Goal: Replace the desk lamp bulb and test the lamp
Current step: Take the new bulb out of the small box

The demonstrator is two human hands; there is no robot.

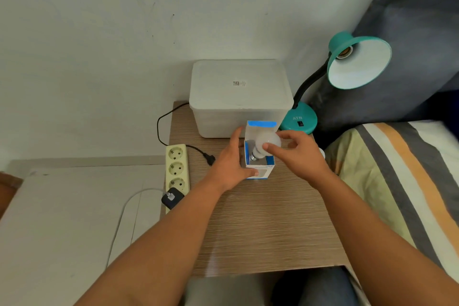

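There was one view only, a wide-angle camera worn on the person's head. It looked forward and steeply down from close above the wooden table (pixel 260 226), facing the wall behind the table, with the bed just right of it.

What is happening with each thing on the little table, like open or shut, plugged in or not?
Teal desk lamp: socket bare, unlit.
Lamp plug: unplugged, lying on the table.
Bulb box: top flap open, left hand holds it.
White bulb: partly in the box, right hand pinches it.
Power strip: three sockets free, a black charger plugged in.
Plastic container: lid on.
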